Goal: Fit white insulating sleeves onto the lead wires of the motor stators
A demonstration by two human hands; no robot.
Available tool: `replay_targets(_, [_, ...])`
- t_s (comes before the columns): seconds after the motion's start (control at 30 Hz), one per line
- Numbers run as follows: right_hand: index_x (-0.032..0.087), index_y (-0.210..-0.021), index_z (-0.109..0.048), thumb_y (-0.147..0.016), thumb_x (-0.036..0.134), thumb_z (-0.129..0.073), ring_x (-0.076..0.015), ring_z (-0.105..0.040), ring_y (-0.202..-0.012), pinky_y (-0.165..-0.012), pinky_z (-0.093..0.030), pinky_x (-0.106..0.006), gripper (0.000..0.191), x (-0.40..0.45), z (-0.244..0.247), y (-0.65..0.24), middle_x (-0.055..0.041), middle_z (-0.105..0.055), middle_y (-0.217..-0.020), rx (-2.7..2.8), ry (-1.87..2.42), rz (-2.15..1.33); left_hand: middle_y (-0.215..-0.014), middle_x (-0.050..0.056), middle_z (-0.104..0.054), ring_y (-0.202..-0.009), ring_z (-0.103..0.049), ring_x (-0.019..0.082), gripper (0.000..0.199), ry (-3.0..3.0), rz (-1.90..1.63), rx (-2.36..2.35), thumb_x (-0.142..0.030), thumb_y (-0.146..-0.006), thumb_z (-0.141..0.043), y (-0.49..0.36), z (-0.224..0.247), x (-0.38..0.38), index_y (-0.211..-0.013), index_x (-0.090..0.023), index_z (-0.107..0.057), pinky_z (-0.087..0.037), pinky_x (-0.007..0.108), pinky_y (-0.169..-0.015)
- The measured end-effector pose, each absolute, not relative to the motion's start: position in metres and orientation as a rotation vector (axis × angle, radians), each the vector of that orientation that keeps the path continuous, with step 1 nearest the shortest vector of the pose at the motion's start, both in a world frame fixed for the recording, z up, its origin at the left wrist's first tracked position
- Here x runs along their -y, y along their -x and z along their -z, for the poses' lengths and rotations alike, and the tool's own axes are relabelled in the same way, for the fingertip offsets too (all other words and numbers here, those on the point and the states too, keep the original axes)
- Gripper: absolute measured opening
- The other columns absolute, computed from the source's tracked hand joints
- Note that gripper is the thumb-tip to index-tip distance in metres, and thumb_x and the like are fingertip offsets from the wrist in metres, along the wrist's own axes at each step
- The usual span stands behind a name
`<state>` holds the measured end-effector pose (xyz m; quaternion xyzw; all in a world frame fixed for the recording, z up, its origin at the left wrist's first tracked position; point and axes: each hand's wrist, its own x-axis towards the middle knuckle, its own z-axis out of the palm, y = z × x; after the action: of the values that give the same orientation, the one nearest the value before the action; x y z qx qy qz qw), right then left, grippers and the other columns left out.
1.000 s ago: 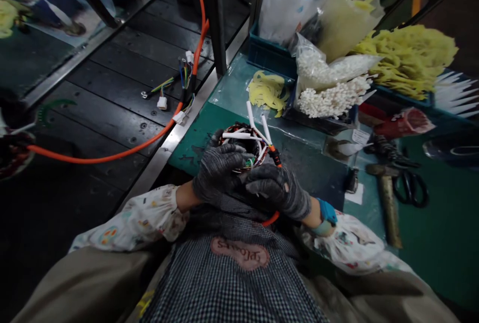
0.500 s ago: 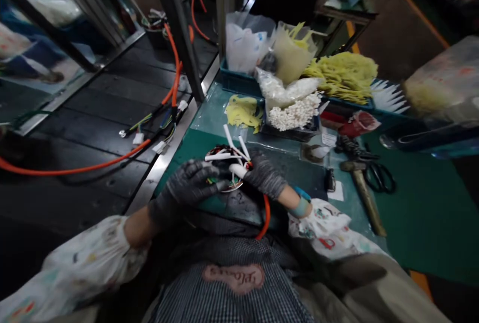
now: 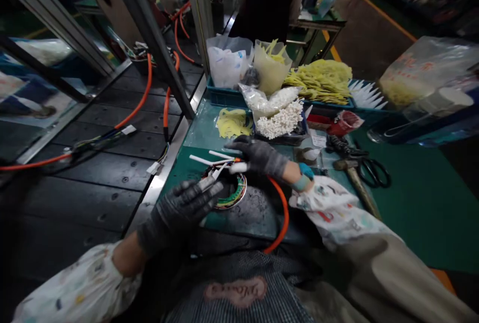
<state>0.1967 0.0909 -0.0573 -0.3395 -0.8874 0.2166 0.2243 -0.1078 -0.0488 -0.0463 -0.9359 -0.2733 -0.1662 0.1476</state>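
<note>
The right hand point(image 3: 260, 157) wears a gray glove, and its fingers point(image 3: 243, 146) are closed on about four white wire tubes point(image 3: 213, 161), so the tubes stay lifted and point away from the hand. They come from a round wire coil point(image 3: 230, 194) that lies flat near the left edge of the green counter point(image 3: 179, 171). The left hand point(image 3: 177, 216) is open with its fingers spread, just beside the coil, and seems to hold nothing, while one orange cable point(image 3: 285, 213) curves down from under the right hand.

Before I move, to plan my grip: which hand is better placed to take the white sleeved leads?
Probably your right hand: it sits against the white leads above the wound coil; your left hand is lower.
</note>
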Motion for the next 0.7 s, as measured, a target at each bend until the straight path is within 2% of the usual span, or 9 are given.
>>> replay_targets(0.07, [0.026, -0.140, -0.081, -0.106, 0.041, -0.082, -0.0300, -0.074, -0.122, -0.107, -0.061, -0.047, 0.037, -0.085, 0.054, -0.218, -0.0129, -0.079, -0.137, 2.275, 1.177, -0.195, -0.139, 0.003, -0.086, -0.143, -0.072, 0.025, 0.018, 2.666, 0.628, 0.786, -0.021, -0.108, -0.070, 0.106, 0.058, 0.046, -0.122, -0.028, -0.080, -0.053, 0.043, -0.128])
replay_targets(0.1, [0.026, -0.139, -0.082, -0.108, 0.040, -0.078, -0.0328, -0.072, -0.124, -0.110, -0.059, -0.052, 0.034, -0.085, 0.052, -0.228, -0.0147, -0.078, -0.137, 2.186, 1.289, -0.023, -0.135, 0.003, -0.087, -0.144, -0.072, 0.024, 0.012, 2.671, 0.691, 0.795, -0.027, -0.110, -0.071, 0.103, 0.063, 0.044, -0.119, -0.028, -0.079, -0.051, 0.043, -0.130])
replay_targets(0.2, [0.022, -0.125, -0.086, -0.101, 0.033, -0.081, -0.0423, -0.063, -0.135, -0.119, -0.049, -0.067, 0.027, -0.096, 0.043, -0.242, -0.0188, -0.075, -0.145, 2.077, 1.515, 0.228, -0.119, 0.000, -0.089, -0.139, -0.075, 0.023, 0.003, 2.674, 0.854, 0.798, -0.031, -0.109, -0.078, 0.093, 0.073, 0.036, -0.108, -0.029, -0.076, -0.053, 0.041, -0.126])
replay_targets(0.27, [0.022, -0.116, -0.086, -0.092, 0.030, -0.086, -0.0449, -0.059, -0.141, -0.121, -0.045, -0.069, 0.025, -0.103, 0.039, -0.238, -0.0177, -0.072, -0.153, 2.086, 1.589, 0.293, -0.109, 0.000, -0.088, -0.136, -0.077, 0.025, 0.010, 2.631, 0.927, 0.835, -0.030, -0.107, -0.083, 0.087, 0.078, 0.035, -0.101, -0.028, -0.074, -0.056, 0.041, -0.118])
replay_targets(0.4, [0.022, -0.106, -0.086, -0.094, 0.028, -0.082, -0.0433, -0.055, -0.144, -0.122, -0.043, -0.068, 0.014, -0.106, 0.034, -0.224, -0.0162, -0.069, -0.158, 2.076, 1.675, 0.208, -0.098, 0.000, -0.086, -0.120, -0.082, 0.028, 0.016, 2.476, 0.952, 0.971, -0.032, -0.107, -0.083, 0.073, 0.087, 0.048, -0.099, -0.026, -0.070, -0.060, 0.044, -0.100])
replay_targets(0.53, [0.022, -0.101, -0.085, -0.093, 0.030, -0.081, -0.0421, -0.060, -0.138, -0.121, -0.046, -0.067, 0.012, -0.102, 0.033, -0.227, -0.0164, -0.075, -0.146, 2.026, 1.629, 0.095, -0.093, 0.000, -0.085, -0.113, -0.081, 0.029, 0.025, 2.292, 0.944, 1.147, -0.048, -0.110, -0.078, 0.056, 0.100, 0.061, -0.102, -0.027, -0.066, -0.056, 0.048, -0.096])
replay_targets(0.63, [0.025, -0.098, -0.083, -0.096, 0.038, -0.080, -0.0323, -0.074, -0.113, -0.104, -0.061, -0.054, 0.013, -0.089, 0.024, -0.239, -0.0101, -0.084, -0.120, 1.961, 1.356, -0.128, -0.089, -0.003, -0.083, -0.113, -0.080, 0.028, 0.028, 2.228, 0.987, 1.180, -0.049, -0.109, -0.078, 0.051, 0.106, 0.062, -0.099, -0.028, -0.063, -0.053, 0.049, -0.099])
replay_targets(0.7, [0.028, -0.098, -0.082, -0.101, 0.045, -0.079, -0.0268, -0.079, -0.097, -0.089, -0.065, -0.047, 0.018, -0.066, 0.008, -0.246, -0.0062, -0.085, -0.107, 1.820, 1.167, -0.302, -0.092, -0.003, -0.084, -0.116, -0.078, 0.028, 0.027, 2.274, 0.981, 1.166, -0.047, -0.108, -0.080, 0.053, 0.105, 0.063, -0.098, -0.028, -0.063, -0.052, 0.051, -0.104])
